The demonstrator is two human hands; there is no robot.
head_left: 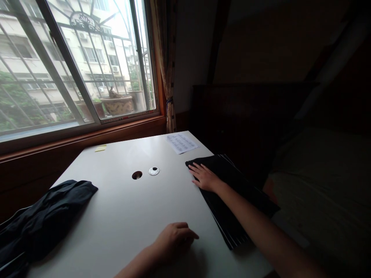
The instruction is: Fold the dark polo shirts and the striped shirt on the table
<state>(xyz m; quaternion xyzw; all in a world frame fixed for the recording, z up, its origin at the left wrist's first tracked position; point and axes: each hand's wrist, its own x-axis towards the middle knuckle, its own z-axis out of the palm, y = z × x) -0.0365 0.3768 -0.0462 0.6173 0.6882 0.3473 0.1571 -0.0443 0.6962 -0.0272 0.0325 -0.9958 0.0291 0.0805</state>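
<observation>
My right hand [204,177] lies flat, fingers spread, on the upper left corner of a folded black garment [232,208] with thin white stripes at its edges. The garment lies along the right side of the white table [124,216], partly covered by my forearm. Left of it, my left hand [176,241] is low over the table front with its fingers loosely curled together; nothing shows in them. Another dark garment [55,218], crumpled and with white piping, is spread over the table's left edge, away from both hands.
A printed paper sheet [182,142] lies at the table's back right corner, and a yellow note [101,148] at the back left. Mid-table are a round hole [137,175] and a silvery round cover [154,171]. Beyond are a barred window [95,58] and a tied curtain [167,69].
</observation>
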